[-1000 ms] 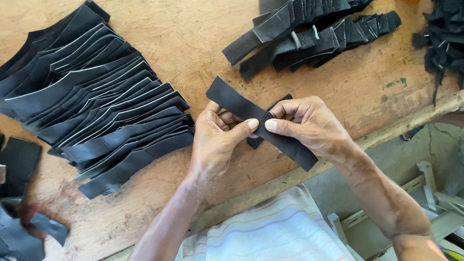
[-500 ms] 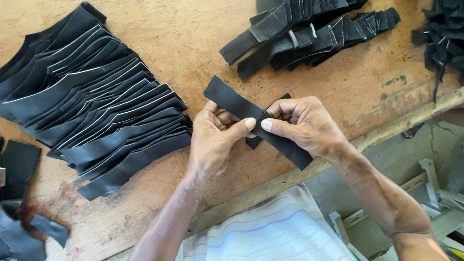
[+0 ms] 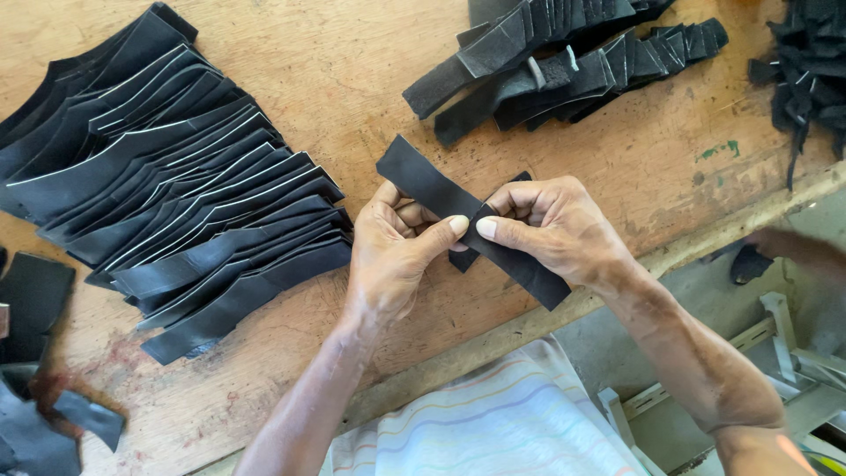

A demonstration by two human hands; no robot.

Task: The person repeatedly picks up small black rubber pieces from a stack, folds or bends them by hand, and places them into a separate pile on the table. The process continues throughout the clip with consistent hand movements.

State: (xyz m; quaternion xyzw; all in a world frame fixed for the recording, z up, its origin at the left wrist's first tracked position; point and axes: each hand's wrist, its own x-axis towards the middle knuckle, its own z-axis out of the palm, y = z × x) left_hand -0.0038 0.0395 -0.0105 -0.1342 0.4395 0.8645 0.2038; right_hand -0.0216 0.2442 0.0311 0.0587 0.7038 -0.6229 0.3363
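A striped cloth [image 3: 493, 423] lay across the worker's lap at the bench edge as both bare hands closed on a single black leather strip [image 3: 421, 181], held just above the wooden tabletop [image 3: 352, 106]. The left hand [image 3: 392, 256] and the right hand [image 3: 551, 229] met at the strip's middle, thumbs pressed nearly tip to tip on its upper face and fingers curled beneath, a grip that appeared meant to keep the piece flat and taut; a second dark piece seemed tucked under it, though the fingers hid how the two joined. To the left, a fanned row of cut black pieces [image 3: 185, 203] lay overlapped on the board, pale edges showing, apparently so each could be lifted singly. Farther off, near the top edge, shorter folded strips [image 3: 564, 53] sat in a loose pile, and a tangle of dark scraps [image 3: 806, 79] occupied the far right corner.
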